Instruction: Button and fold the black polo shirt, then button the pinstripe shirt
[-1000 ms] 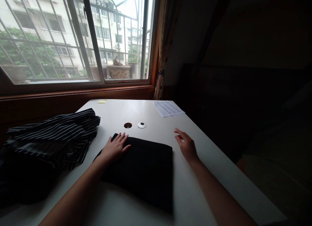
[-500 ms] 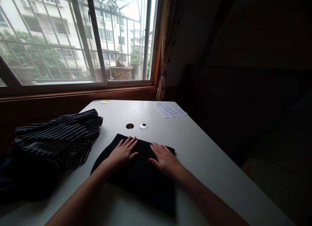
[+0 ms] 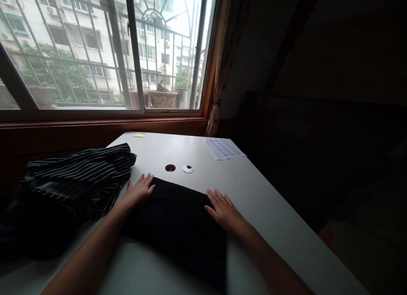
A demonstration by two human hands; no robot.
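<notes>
Both hands, left (image 3: 137,193) and right (image 3: 224,210), lie flat, fingers spread, on the smooth, rectangular folded black cloth (image 3: 178,220).

We reach both forearms forward. Our left hand (image 3: 137,192) lies flat, palm down, fingers slightly spread. Our right hand (image 3: 222,210) lies flat too, fingers extended, well apart from it.

A striped garment (image 3: 82,176) lies crumpled on the table's (image 3: 190,146) left. Farther back sit a printed sheet (image 3: 224,148), a yellow note (image 3: 139,135), a round hole (image 3: 170,168) and a white cap (image 3: 188,169).
</notes>
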